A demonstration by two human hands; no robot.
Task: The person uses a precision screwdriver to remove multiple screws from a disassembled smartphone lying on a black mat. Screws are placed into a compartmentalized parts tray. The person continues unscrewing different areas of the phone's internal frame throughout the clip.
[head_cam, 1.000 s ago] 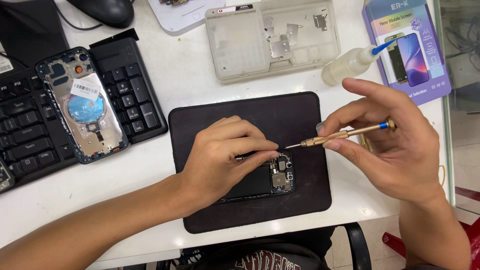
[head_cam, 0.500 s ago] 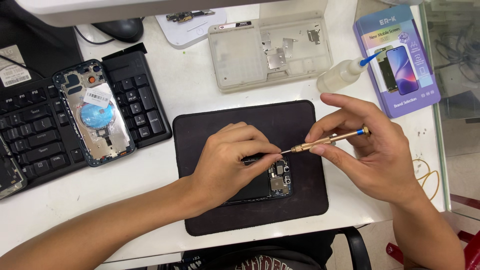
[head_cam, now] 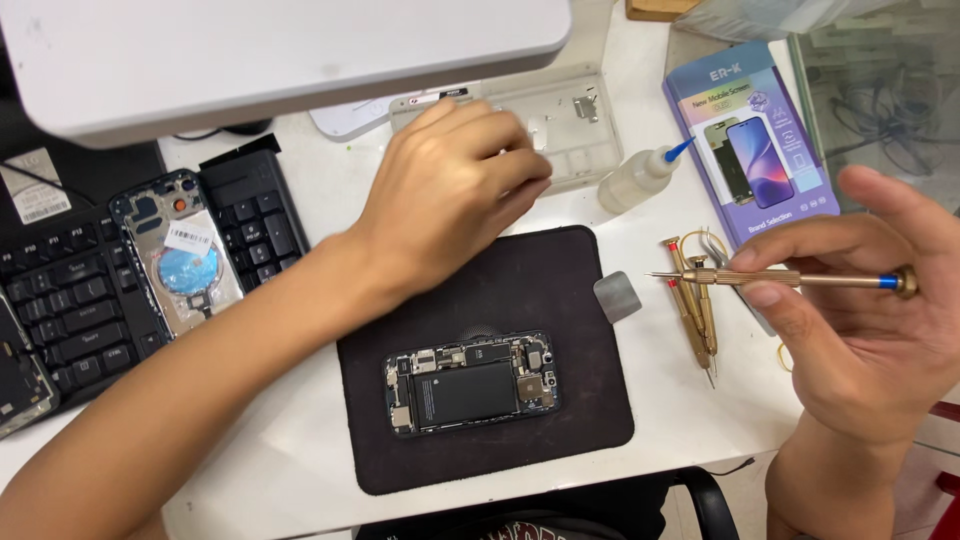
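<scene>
Opened phone [head_cam: 470,383] flat on dark mat [head_cam: 560,300] on white counter [head_cam: 330,190], back off, black battery and small metal parts exposed. Left hand [head_cam: 450,190] over clear parts tray [head_cam: 570,125], fingers curled, grip unclear. Right hand [head_cam: 860,310] clamped on brass screwdriver [head_cam: 790,279], held level, well apart from phone.

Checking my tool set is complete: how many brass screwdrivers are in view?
3, as far as I can tell. One screwdriver is in the right hand; two more screwdrivers lie on the white table right of the black mat. Others may be hidden under the hand.
</scene>
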